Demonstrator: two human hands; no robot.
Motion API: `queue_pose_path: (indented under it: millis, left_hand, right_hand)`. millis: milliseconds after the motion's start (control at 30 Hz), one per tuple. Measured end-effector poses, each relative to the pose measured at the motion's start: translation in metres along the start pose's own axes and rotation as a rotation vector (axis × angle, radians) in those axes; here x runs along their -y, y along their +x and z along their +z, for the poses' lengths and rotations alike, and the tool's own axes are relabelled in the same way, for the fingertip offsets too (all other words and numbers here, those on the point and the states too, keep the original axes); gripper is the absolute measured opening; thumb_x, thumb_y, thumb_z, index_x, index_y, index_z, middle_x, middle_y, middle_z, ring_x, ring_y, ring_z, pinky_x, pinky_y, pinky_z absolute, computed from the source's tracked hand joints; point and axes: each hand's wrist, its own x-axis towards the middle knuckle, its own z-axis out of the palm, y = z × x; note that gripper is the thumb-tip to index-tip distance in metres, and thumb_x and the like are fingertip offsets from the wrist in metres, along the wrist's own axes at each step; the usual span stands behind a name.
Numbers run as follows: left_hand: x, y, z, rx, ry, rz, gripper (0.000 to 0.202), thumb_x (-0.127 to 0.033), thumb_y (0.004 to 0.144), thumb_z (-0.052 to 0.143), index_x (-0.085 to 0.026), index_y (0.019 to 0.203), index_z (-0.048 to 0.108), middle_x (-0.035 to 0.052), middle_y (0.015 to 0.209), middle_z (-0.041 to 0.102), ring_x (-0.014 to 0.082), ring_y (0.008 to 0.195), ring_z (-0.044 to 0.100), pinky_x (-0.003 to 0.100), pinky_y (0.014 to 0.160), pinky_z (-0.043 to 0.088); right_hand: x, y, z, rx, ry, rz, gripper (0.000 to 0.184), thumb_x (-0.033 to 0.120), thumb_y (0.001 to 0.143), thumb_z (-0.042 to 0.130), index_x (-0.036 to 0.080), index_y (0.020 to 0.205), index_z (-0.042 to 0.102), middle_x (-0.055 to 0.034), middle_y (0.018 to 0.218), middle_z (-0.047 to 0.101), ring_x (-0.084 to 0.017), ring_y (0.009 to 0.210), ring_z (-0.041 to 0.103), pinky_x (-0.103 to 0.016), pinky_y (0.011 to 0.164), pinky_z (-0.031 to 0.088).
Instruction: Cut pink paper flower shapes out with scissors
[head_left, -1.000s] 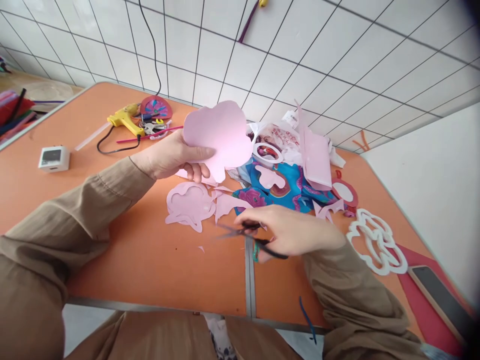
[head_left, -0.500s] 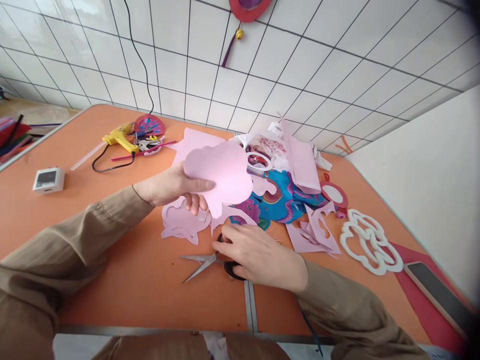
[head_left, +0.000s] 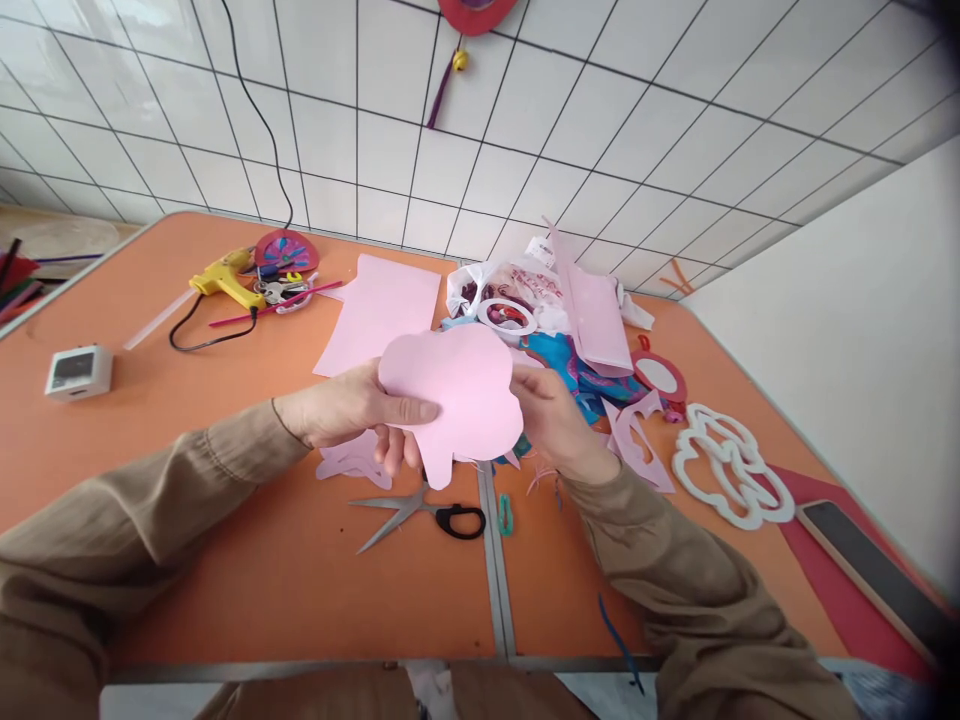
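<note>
A pink cloud-shaped paper cutout (head_left: 457, 395) is held up over the orange table (head_left: 247, 560). My left hand (head_left: 352, 410) grips its left edge, thumb on the front face. At the cutout's right edge my right hand (head_left: 551, 420) has its fingers behind the paper, and whether they grip it is hidden. Black-handled scissors (head_left: 420, 512) lie open on the table just below the cutout, untouched. Pink offcuts (head_left: 352, 462) lie under my left hand.
A pink sheet (head_left: 379, 310), coloured paper pieces and a plastic bag (head_left: 517, 285) crowd the table's middle. A yellow glue gun (head_left: 225, 282) with its cord and a small white device (head_left: 75, 370) sit at left. A white cloud outline (head_left: 724, 475) and a phone (head_left: 874, 575) lie right.
My right hand put the scissors down on the table and rose to the cutout's right edge. My left hand lowered the cutout toward the table's middle.
</note>
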Motion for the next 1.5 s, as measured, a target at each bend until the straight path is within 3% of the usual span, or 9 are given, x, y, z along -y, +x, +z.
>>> queue_pose_path:
  millis: [67,133,233,333,833,1000,1167,1267,1500]
  left_hand:
    - [0.005,0.002,0.003,0.006,-0.034,-0.035,0.03,-0.04,0.082,0.079,-0.01,0.073,0.077,0.0124,0.061,0.075,0.0152,0.042,0.065,0.017,0.036,0.049]
    - [0.01,0.003,0.007,-0.004,-0.067,-0.077,0.033,-0.04,0.081,0.08,-0.009,0.07,0.076,0.0116,0.058,0.073,0.0132,0.039,0.062,0.017,0.036,0.048]
    - [0.016,0.005,0.011,-0.029,-0.103,-0.127,0.035,-0.041,0.078,0.082,-0.008,0.068,0.075,0.0098,0.056,0.072,0.0114,0.037,0.06,0.016,0.036,0.047]
    - [0.019,0.006,0.013,-0.039,-0.093,-0.149,0.037,-0.043,0.078,0.082,-0.008,0.07,0.076,0.0094,0.059,0.072,0.0111,0.039,0.06,0.016,0.036,0.046]
    - [0.025,0.004,0.01,0.016,-0.1,-0.165,0.038,-0.047,0.081,0.079,-0.01,0.074,0.074,0.0087,0.062,0.072,0.0113,0.045,0.062,0.018,0.041,0.046]
    - [0.016,0.004,0.005,-0.038,0.121,-0.019,0.039,-0.048,0.079,0.081,-0.01,0.088,0.073,0.0073,0.072,0.073,0.0142,0.056,0.065,0.022,0.046,0.049]
    - [0.012,0.005,0.004,-0.337,0.34,0.309,0.054,-0.045,0.076,0.083,-0.012,0.116,0.07,0.0092,0.101,0.075,0.0192,0.081,0.07,0.024,0.061,0.056]
    - [0.012,0.004,0.008,-0.432,0.406,0.407,0.057,-0.046,0.08,0.079,-0.013,0.124,0.068,0.0122,0.116,0.073,0.0203,0.088,0.07,0.025,0.064,0.057]
    - [0.012,0.003,0.012,-0.514,0.649,0.446,0.041,-0.049,0.09,0.064,-0.01,0.097,0.073,0.0059,0.084,0.072,0.0137,0.067,0.061,0.022,0.053,0.047]
  right_hand:
    - [0.001,-0.002,0.001,-0.086,0.155,-0.026,0.048,0.064,0.09,0.052,0.021,0.068,0.053,0.001,0.06,0.049,-0.013,0.05,0.041,-0.027,0.045,0.029]
    - [0.006,-0.007,0.004,-0.108,0.14,-0.102,0.054,0.067,0.09,0.053,0.021,0.062,0.046,0.0018,0.057,0.044,-0.012,0.05,0.038,-0.027,0.045,0.026]
    - [0.015,-0.015,0.011,-0.179,-0.061,-0.201,0.053,0.05,0.089,0.062,0.021,0.056,0.033,0.0047,0.055,0.029,-0.009,0.051,0.027,-0.027,0.047,0.02]
    - [0.021,-0.018,0.014,-0.211,-0.192,-0.211,0.047,0.037,0.089,0.059,0.022,0.055,0.029,0.0054,0.055,0.025,-0.008,0.051,0.023,-0.027,0.046,0.017]
    - [0.017,-0.016,0.014,-0.211,-0.246,-0.197,0.042,0.034,0.088,0.054,0.022,0.055,0.03,0.0055,0.053,0.025,-0.007,0.05,0.022,-0.025,0.043,0.017]
    - [0.014,-0.014,0.012,-0.218,-0.284,-0.175,0.044,0.036,0.088,0.055,0.023,0.056,0.028,0.005,0.053,0.025,-0.008,0.049,0.025,-0.026,0.043,0.017]
    - [0.018,-0.015,0.013,-0.192,-0.3,-0.177,0.044,0.033,0.087,0.053,0.023,0.054,0.027,0.0046,0.052,0.025,-0.008,0.049,0.024,-0.027,0.044,0.019]
    - [0.02,-0.015,0.015,-0.197,-0.301,-0.164,0.044,0.033,0.087,0.053,0.022,0.055,0.027,0.0046,0.053,0.024,-0.008,0.05,0.025,-0.027,0.045,0.019]
    - [0.019,-0.016,0.016,-0.187,-0.271,-0.173,0.042,0.033,0.087,0.054,0.022,0.055,0.031,0.0043,0.054,0.027,-0.008,0.051,0.027,-0.027,0.045,0.02]
